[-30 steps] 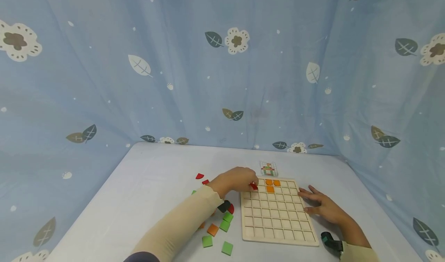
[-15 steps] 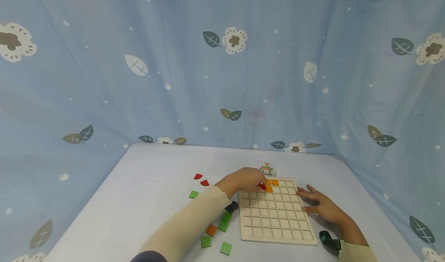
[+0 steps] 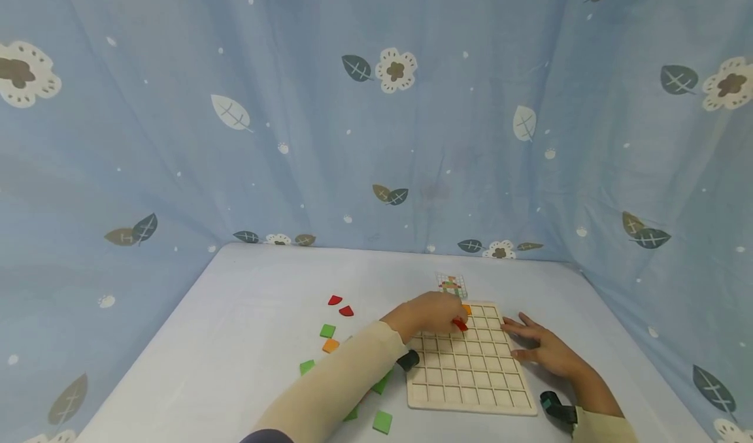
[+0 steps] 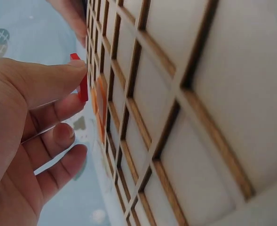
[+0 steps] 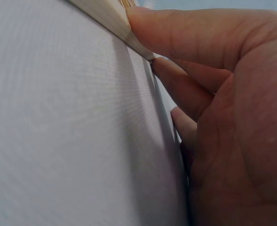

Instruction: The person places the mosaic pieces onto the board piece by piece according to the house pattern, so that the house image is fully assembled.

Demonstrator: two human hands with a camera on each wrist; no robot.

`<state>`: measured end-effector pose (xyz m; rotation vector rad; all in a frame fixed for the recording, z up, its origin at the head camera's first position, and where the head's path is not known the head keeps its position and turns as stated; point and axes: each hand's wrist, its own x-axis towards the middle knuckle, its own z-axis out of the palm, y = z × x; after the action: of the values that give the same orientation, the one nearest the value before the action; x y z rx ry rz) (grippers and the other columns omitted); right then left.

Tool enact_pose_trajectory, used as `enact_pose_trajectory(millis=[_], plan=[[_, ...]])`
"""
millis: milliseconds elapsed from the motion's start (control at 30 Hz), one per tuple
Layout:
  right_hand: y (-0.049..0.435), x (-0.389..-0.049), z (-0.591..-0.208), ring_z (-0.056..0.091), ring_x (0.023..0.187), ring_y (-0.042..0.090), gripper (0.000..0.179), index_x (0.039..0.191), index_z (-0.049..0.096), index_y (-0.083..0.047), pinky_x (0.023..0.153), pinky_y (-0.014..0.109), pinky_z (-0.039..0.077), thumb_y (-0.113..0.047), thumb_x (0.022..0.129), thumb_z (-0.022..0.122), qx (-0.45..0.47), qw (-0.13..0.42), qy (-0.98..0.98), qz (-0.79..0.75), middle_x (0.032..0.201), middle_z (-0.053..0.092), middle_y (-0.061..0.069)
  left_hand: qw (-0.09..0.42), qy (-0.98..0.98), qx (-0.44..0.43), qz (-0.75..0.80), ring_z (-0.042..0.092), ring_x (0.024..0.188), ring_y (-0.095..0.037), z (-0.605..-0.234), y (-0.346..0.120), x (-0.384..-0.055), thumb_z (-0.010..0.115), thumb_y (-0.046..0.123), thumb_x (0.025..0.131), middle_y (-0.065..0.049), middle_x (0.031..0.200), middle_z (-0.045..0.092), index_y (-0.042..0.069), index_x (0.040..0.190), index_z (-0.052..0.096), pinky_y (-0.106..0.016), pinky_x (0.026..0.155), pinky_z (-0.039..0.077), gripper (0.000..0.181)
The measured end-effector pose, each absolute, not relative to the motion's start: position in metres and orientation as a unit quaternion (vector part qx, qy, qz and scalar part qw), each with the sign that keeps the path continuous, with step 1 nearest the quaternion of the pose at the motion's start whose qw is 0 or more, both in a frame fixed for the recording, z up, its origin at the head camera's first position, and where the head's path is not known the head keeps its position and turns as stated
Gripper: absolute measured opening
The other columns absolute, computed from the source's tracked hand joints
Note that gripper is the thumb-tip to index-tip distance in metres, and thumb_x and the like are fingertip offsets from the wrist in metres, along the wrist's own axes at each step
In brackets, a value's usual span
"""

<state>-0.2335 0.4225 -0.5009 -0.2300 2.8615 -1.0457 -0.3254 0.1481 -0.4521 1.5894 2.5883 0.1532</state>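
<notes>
My left hand (image 3: 434, 312) pinches a red quarter-round tile (image 3: 460, 325) between thumb and index finger, above the upper part of a pale wooden grid board (image 3: 470, 406). In the left wrist view the red tile (image 4: 83, 87) stands edge-on close to the grid, and the other fingers curl loosely. Beyond it, orange tiles (image 4: 100, 106) sit in grid cells. One orange tile (image 3: 468, 310) shows past the fingers in the head view; the hand hides the rest. My right hand (image 3: 547, 350) lies along the board's right side, fingers spread, with the thumb (image 5: 147, 28) touching its edge.
Behind the board lies a small printed pattern card (image 3: 450, 283). Left of it are two red quarter tiles (image 3: 346, 311), an orange tile (image 3: 331, 345) and several green tiles (image 3: 382, 422), some hidden by the left sleeve (image 3: 335, 384). A blue curtain (image 3: 294, 136) backs the white table.
My left hand has moved rightward over the board with the red tile, from near the left edge to below the orange tiles, covering most of them. The right hand stays at the board's edge.
</notes>
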Motion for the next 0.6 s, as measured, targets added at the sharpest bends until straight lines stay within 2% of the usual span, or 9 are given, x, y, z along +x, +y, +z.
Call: enact_pose_trajectory(millis=[133,367,600], plan=[[0.424,-0.232,-0.501,0.011,0.138,0.055,0.069,0.134,0.059,-0.007,0.097,0.077,0.010,-0.037,0.075,0.079,-0.076,0.046,0.936,-0.340,0.150,0.033,0.022,0.052,0.848,0.525,0.050,0.047,0.068,-0.006,-0.453,0.153,-0.322,0.067,0.021,0.093,0.014,0.078,0.055,0.029,0.083,0.066,-0.022,0.062,0.039,0.013],[0.426,-0.234,-0.497,0.010,0.139,0.054,0.068,0.135,0.059,-0.007,0.097,0.077,0.009,-0.035,0.077,0.079,-0.089,0.038,0.931,-0.351,0.151,0.034,0.021,0.037,0.848,0.527,0.042,0.052,0.078,0.000,-0.458,0.163,-0.322,0.067,0.030,0.093,0.020,0.090,0.059,0.032,0.095,0.071,-0.020,0.070,0.043,0.004],[0.425,-0.232,-0.498,0.010,0.138,0.055,0.068,0.135,0.058,-0.007,0.096,0.078,0.010,-0.037,0.077,0.078,-0.090,0.044,0.931,-0.351,0.151,0.031,0.023,0.027,0.840,0.540,0.032,0.049,0.073,0.000,-0.460,0.169,-0.319,0.069,0.027,0.092,0.019,0.081,0.055,0.030,0.095,0.071,-0.019,0.069,0.040,0.005]])
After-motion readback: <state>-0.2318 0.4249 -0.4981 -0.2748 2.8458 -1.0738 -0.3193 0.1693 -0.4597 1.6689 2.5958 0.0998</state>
